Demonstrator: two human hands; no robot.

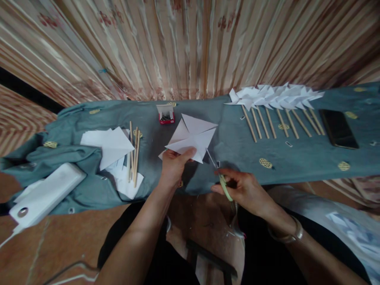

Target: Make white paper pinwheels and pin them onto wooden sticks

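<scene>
My left hand (175,164) pinches the near edge of a white paper square (192,136), thumb on top. Slits run inward from the square's corners. In my right hand (240,188) is a pair of scissors (223,186) with light green handles, the blades pointing up and left beside the paper's right edge. Beyond the paper stands a small red box (166,114), its lid up and small dark metal pieces inside. To the left lie several wooden sticks (137,158) and a pile of white paper sheets (108,144).
Several paper pinwheels (273,97) on wooden sticks lie in a row at the back right. A black phone (339,128) rests beside them. On the left lies a white device (49,196) with a cable. A green cloth (246,156) covers the table; curtains (192,51) hang behind.
</scene>
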